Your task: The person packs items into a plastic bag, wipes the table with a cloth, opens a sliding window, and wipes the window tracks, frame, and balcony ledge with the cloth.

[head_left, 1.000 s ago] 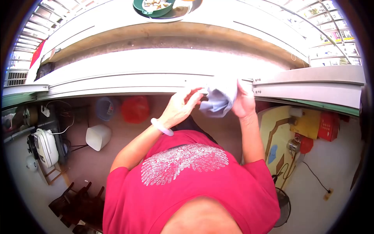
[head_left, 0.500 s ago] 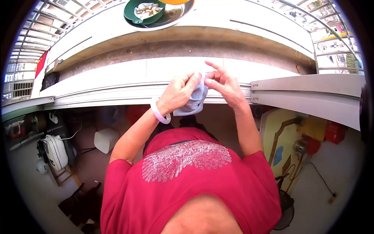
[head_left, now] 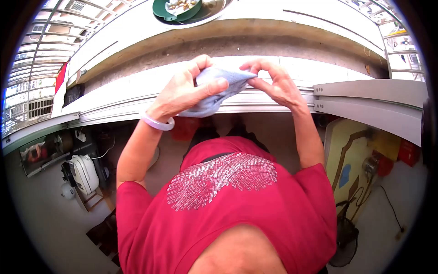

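A light blue-grey cloth [head_left: 214, 91] is stretched between my two hands, above the white window sill and its metal track [head_left: 269, 99]. My left hand [head_left: 185, 90], with a pale bangle [head_left: 157, 122] at the wrist, grips the cloth's left side, the thumb lying over it. The thumb and fingertips of my right hand [head_left: 276, 83] pinch the cloth's pointed right corner. Folds hide part of the left fingers.
A green bowl [head_left: 171, 16] with pale pieces sits in a metal basin [head_left: 212, 10] on the outer ledge. Metal bars [head_left: 50, 50] enclose the far side. Below are a white appliance [head_left: 83, 174], a red item [head_left: 185, 128] and a yellowish board [head_left: 342, 155].
My left hand has moved left and up, and my right hand slightly right. The cloth, lately bunched and hanging below my hands, is now spread between them. The camera view has shifted.
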